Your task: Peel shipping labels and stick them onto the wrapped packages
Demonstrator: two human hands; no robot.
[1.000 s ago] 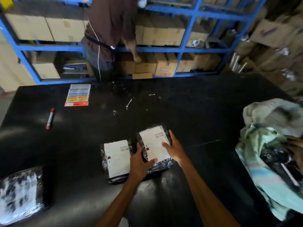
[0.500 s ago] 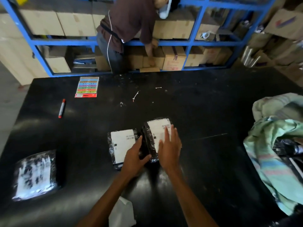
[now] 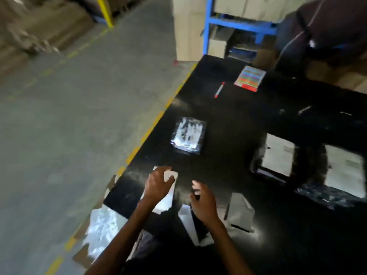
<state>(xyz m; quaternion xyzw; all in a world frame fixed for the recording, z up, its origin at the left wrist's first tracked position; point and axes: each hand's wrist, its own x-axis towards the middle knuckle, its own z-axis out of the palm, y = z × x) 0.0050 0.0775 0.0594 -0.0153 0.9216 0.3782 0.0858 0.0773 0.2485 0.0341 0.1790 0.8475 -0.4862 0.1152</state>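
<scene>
My left hand [image 3: 157,184] lies on a white label sheet [image 3: 165,201] near the black table's [image 3: 228,114] front left corner, its fingers pinching the sheet's top edge. My right hand [image 3: 202,203] hovers beside it, fingers apart, over a second white sheet [image 3: 185,221]. A third sheet [image 3: 241,211] lies to the right. A plastic-wrapped package without a label [image 3: 188,135] sits beyond my hands. Two wrapped packages bearing white labels [image 3: 278,157] [image 3: 344,173] lie at the right. The frame is blurred.
A red marker [image 3: 219,90] and a coloured sticker sheet [image 3: 250,78] lie at the table's far end. Another person [image 3: 321,30] stands by the blue shelving [image 3: 238,26]. A carton with plastic [image 3: 101,229] sits on the floor beside the table's left edge.
My view has swung left. Both hands have left the two labelled packages and moved to the white sheets at the table's front left corner.
</scene>
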